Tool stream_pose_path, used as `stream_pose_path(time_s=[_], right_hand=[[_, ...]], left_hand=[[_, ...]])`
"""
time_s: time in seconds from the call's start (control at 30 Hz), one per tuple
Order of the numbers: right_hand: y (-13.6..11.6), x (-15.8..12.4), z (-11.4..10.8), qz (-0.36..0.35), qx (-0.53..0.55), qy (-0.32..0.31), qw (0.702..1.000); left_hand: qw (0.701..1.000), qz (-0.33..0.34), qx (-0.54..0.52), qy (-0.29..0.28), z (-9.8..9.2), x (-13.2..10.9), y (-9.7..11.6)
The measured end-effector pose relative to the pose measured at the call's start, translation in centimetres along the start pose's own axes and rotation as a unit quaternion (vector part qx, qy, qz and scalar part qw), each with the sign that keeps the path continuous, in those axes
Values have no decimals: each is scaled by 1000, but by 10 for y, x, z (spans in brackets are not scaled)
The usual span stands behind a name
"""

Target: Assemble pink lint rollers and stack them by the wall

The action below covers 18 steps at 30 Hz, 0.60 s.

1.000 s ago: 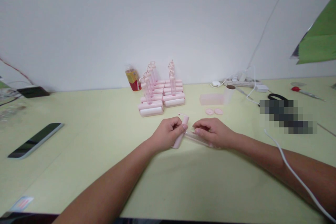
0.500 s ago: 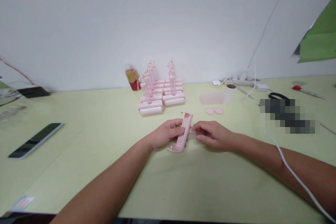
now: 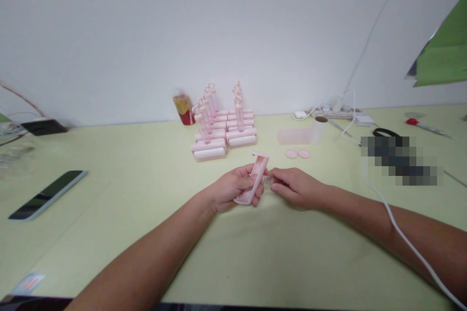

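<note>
Hollow pink shell (image 3: 260, 172) sits tilted above the desk (image 3: 127, 252), its inner side turned toward the camera; a tan patch shows inside near the top, too small to identify. The left grip (image 3: 233, 187) grasps this shell, thumb in front and fingers curled behind. The right grip (image 3: 297, 187) pinches a clear piece (image 3: 268, 181) at the shell's right side; whether the two parts are joined cannot be told. Farther back, two rows of pink holders (image 3: 242, 133) carry white rolls (image 3: 210, 154), with clear pinkish handles (image 3: 239, 117) standing upright and looped at the top. Left of them, near the wall (image 3: 219, 24), leans a yellow and red packet (image 3: 185, 111) with a clear top; its contents are unclear. To their right, a translucent pink block (image 3: 294, 137) lies beside an upright white cylinder (image 3: 318, 132) with a brown end, and two pink discs (image 3: 297, 154) rest side by side before them. The desk is pale yellow-green, bearing a phone (image 3: 49, 194) on the left and a red-ended tool (image 3: 414, 122) on the right. A power strip (image 3: 337, 114) lies along the pale wall, a white cable (image 3: 392, 218) crosses the right forearm, and a green sheet (image 3: 443, 53) hangs at upper right.
</note>
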State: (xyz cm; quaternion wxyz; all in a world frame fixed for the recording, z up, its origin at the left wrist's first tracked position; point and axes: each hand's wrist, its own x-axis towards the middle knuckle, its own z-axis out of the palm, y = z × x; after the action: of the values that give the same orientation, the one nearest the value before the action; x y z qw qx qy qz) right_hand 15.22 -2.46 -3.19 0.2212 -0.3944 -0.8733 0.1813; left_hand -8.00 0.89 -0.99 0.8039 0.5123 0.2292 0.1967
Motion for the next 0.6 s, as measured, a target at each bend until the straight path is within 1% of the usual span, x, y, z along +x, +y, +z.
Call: stream_pose_path(time_s=[0.1,0.27,0.4,0.5,0.53,0.57,0.6], right_hand=[[-1,-1,0,-7,-10,7,1000],[0,-4,-3,-48,-58,30,997],[4,-6,-5,-87,-70,38,993],[10,-5,-10,-95,-57,59,992],[12,-5,-12,-84,-56,66,993],[14,-4,-14,-67,-59,72,993],[15,-4,-15,-48,-66,73,994]], left_hand=[[1000,7,-2,-2,6,-1,4],[996,13,-42,-78,9,-3,4],[993,-3,-65,-101,9,-4,3],[988,-8,-70,-139,8,-12,6],[988,-5,-62,-142,8,-15,8],[990,5,-48,-133,8,-17,11],[993,23,-31,-107,7,-18,13]])
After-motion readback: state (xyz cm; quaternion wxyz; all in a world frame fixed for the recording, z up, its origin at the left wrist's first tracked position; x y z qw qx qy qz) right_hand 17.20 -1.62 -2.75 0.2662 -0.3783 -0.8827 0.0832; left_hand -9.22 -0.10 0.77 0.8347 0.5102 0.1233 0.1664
